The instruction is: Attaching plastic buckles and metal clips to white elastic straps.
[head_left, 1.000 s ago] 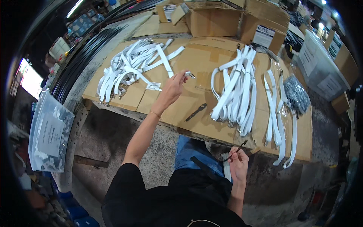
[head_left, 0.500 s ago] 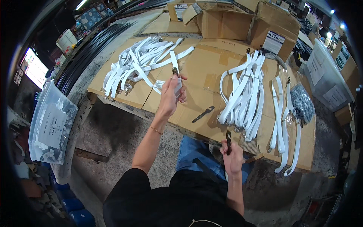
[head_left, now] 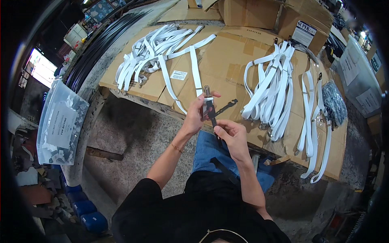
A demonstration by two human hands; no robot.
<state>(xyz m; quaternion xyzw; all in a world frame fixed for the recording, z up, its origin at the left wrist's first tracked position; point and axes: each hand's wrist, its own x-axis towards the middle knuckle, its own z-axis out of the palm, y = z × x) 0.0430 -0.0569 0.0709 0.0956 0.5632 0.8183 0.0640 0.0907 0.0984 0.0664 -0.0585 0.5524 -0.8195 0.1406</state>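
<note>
My left hand is closed around a metal suspender clip at the end of a white elastic strap. The strap runs from the clip back to the far-left pile of white suspenders. Just below and to the right, my right hand pinches a dark slotted tab, whose upper end meets the clip. Whether the tab is hooked into the clip I cannot tell. A second dark tab lies on the cardboard beyond my hands.
A bundle of white suspenders lies right of centre, with looser straps beside it. Further right are a bag of dark small parts and a plastic bin. Another clear bin stands at left. Cardboard boxes line the back.
My left hand has drawn the clip nearer and to the right, pulling the strap longer. My right hand has moved up and left, bringing the dark tab to the clip.
</note>
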